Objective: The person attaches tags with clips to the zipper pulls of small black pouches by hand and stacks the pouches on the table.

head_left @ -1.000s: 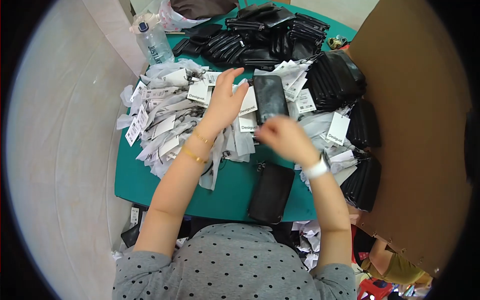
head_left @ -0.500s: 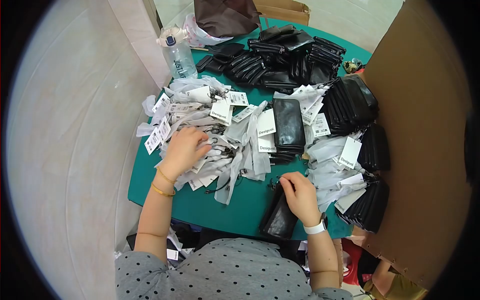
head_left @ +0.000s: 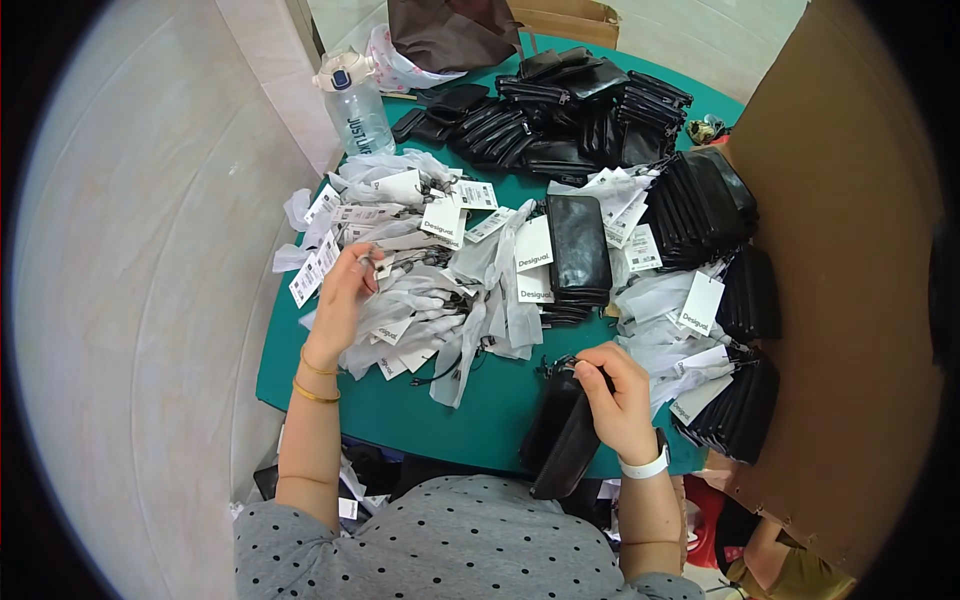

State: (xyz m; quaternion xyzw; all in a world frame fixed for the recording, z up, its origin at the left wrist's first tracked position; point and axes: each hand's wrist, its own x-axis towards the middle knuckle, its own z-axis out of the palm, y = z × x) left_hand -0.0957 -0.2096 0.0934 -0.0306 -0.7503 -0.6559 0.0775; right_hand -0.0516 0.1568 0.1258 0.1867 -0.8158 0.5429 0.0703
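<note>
My right hand (head_left: 618,400) grips a black wallet (head_left: 572,450) by its upper end, tilted up at the table's near edge. Under it lies another dark wallet (head_left: 543,420), partly covered. At the left, my left hand (head_left: 342,295) has its fingers drawn together over a heap of straps wrapped in white tissue (head_left: 415,300). Whatever is between those fingertips is too small to make out. White tags (head_left: 443,220) marked "Desigual" hang from the straps. Between the hands, farther back, a stack of black wallets (head_left: 579,245) carries similar tags.
More black wallets (head_left: 590,120) are piled at the back of the green table (head_left: 400,425). Tagged wallets (head_left: 700,205) line the right side beside a tall cardboard panel (head_left: 830,250). A clear bottle (head_left: 358,110) and a brown bag (head_left: 450,35) stand at the back left.
My left hand has drawn back and slightly left, its fingers now closer together. My right hand has shifted a little right and lifted one wallet off the one below.
</note>
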